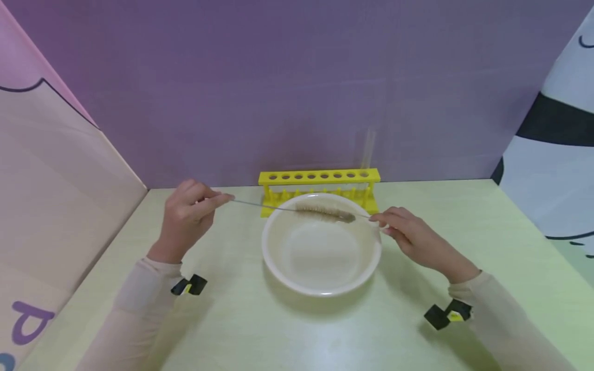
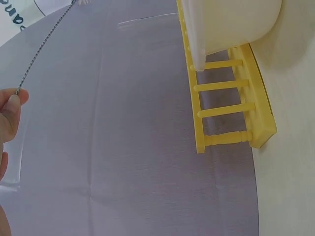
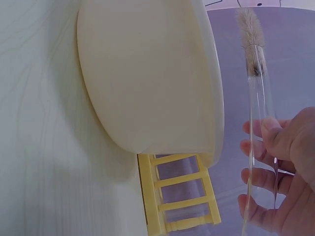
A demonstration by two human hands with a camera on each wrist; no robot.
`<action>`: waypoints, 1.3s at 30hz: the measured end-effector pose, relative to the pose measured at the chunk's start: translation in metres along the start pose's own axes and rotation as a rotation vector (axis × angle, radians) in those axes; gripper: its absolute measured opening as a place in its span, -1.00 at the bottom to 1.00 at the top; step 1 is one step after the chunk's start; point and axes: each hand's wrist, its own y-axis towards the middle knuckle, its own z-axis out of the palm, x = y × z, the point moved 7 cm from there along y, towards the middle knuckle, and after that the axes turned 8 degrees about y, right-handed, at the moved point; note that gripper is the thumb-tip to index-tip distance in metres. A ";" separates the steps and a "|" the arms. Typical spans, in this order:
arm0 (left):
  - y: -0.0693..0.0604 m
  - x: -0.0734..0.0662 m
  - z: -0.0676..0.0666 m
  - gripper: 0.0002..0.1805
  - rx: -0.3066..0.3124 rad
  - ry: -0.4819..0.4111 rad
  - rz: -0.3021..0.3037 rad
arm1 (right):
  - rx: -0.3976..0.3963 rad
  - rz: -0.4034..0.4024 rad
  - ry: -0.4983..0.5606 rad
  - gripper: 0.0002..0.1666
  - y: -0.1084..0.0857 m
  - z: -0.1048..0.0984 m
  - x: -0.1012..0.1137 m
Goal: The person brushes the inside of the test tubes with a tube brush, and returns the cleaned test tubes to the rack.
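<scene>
My left hand (image 1: pixel 187 214) pinches the twisted wire handle (image 2: pixel 44 45) of a test tube brush between thumb and fingertip. The brush's tan bristles (image 1: pixel 320 209) lie nearly level above the far part of a white basin (image 1: pixel 322 294). My right hand (image 1: pixel 413 237) grips a clear glass test tube (image 3: pixel 257 98), thumb on one side and fingers on the other. In the right wrist view, the bristle tip (image 3: pixel 256 61) sits inside the tube's mouth, while the remaining bristles (image 3: pixel 250 27) stick out of it.
Behind the basin stands a yellow test tube rack (image 1: pixel 320 177), partly hidden by it. Another clear tube (image 1: pixel 368 149) stands upright at the rack's right end. A purple backdrop (image 1: pixel 297 93) rises along the far edge of the pale table (image 1: pixel 232 319).
</scene>
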 end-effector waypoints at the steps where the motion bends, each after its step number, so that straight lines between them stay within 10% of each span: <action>1: 0.000 0.000 0.000 -0.65 0.007 0.000 0.001 | 0.001 0.000 -0.001 -0.52 0.000 0.000 0.000; 39: -0.002 -0.015 0.015 -0.83 0.074 -0.016 0.019 | -0.002 -0.001 -0.014 -0.53 0.001 0.002 0.004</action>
